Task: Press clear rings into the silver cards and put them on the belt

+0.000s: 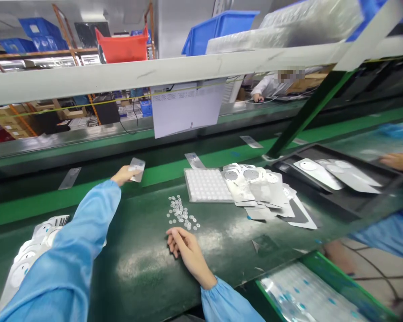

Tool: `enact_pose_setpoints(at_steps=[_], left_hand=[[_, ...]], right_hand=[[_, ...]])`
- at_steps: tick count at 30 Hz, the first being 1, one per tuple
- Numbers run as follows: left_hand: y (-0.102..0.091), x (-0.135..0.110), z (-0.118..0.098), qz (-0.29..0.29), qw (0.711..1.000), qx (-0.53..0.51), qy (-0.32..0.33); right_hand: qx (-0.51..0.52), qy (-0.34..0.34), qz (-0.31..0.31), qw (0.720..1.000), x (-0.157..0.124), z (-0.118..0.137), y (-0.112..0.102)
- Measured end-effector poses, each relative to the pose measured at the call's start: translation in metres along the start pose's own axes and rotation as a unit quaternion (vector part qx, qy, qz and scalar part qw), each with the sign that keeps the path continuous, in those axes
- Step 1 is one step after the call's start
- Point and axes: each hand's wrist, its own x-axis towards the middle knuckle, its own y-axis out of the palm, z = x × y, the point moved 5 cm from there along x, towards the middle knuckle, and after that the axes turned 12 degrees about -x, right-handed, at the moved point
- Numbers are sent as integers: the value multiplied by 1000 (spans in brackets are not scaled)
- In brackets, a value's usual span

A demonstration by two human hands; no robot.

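In the head view, the left hand [122, 175] pinches a small flat panel [139, 167] over the far green strip [164, 172]. The right hand [185, 248], fingers loosely curled and slightly apart, is just near of scattered small discs [180, 213].

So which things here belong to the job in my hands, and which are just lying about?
Likely part of the job:
flat piece in the left hand
small translucent discs near the right hand
white gridded tray
right pile of pale pieces
left pile of pale pieces

Probably just lying about:
red bin
large blue bin
background cardboard boxes
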Motion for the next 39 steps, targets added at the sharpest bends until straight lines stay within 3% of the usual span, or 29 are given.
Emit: enact_pose_setpoints(at_steps=[3, 7, 10, 17, 22, 25, 27, 29, 33, 37, 39], left_hand=[[2, -33, 43, 27, 999, 19, -40], [-15, -98, 103, 64, 989, -18, -132], [-33, -120, 116, 34, 986, -104, -125], [-50, -113, 123, -26, 964, -206, -168], [-49, -117, 129, -63, 963, -199, -170], [-47, -120, 130, -59, 970, -176, -160], [-45, -122, 131, -43, 973, -168, -154], [-43, -124, 130, -37, 976, -161, -144], [-41, -129, 126, -45, 984, -128, -112], [-41, -131, 125, -23, 990, -103, -91], [-42, -130, 128, -8, 988, -115, -98]], right_hand=[[6, 4, -2, 1000, 3, 6, 9], [-22, 14, 140, 990, -10, 4, 41], [-100, 17, 206, 973, -30, -3, 54], [-208, -5, 244, 947, -42, 2, 56], [-212, -2, 215, 953, -45, -1, 52], [-191, 4, 93, 977, -42, 1, 35], [-208, -38, -9, 977, -38, 12, 22], [-264, -113, -58, 956, -32, 29, 18], [-389, -240, -28, 889, -18, 52, 32], [-483, -287, -4, 827, -11, 52, 37], [-494, -295, -2, 818, -10, 50, 35]])
